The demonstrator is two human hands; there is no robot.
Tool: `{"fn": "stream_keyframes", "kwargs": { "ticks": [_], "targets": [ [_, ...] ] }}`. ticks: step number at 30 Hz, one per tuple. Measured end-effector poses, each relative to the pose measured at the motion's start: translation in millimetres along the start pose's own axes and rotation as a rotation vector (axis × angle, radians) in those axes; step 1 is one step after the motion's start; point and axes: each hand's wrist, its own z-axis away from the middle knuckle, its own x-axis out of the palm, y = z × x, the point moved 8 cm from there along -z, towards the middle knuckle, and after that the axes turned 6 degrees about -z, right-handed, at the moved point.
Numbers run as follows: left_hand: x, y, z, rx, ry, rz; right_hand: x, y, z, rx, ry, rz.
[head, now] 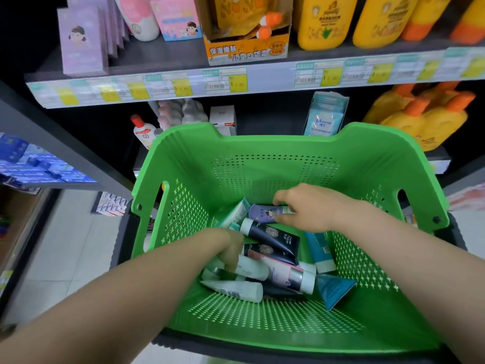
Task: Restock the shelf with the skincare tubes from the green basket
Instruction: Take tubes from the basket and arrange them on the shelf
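basket: green basket (262, 164), perforated walls, ref for everything below.
tubes: skincare tubes (283, 274) piled loose on basket floor, mixed colours, mostly lying flat.
R hand: right hand (307, 208) inside basket, far side of pile; thumb + fingers curl round purple tube (263, 213), holding it.
L hand: left hand (231, 245) inside basket, left side of pile; fingers curl down onto white tube (253, 269); gripping or just touching, can't tell.
black tube: black tube (273, 236), white cap, mid-pile between both hands.
teal tube: teal tube (333, 287), near-right edge of pile.
shelf: shelf (168, 61) beyond basket, above its far rim; yellow bottles (325, 22) + purple boxes (81, 40) on it.
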Motion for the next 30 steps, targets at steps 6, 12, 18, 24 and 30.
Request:
{"fn": "stream_keyframes", "kwargs": {
  "ticks": [6,12,18,24,30],
  "targets": [
    [-48.8,2.7,6.5,0.071,0.132,0.012,6.2,1.0,0.8,0.005,-0.026,0.015],
    [-93.6,5.3,34.1,0.162,0.337,0.199,14.3,4.3,-1.8,0.018,-0.051,-0.052],
    [-144.7,-4.3,80.1,0.306,0.566,0.324,-1.3,7.3,-0.5,0.021,0.076,-0.274],
    [-195.9,-9.6,143.2,0.476,0.799,0.426,-42.4,4.0,11.2,-0.039,0.284,-0.421],
    [-222.5,-16.6,194.4,0.537,0.95,0.532,-85.4,-11.8,22.2,-0.15,0.437,-0.492]
  ]
}}
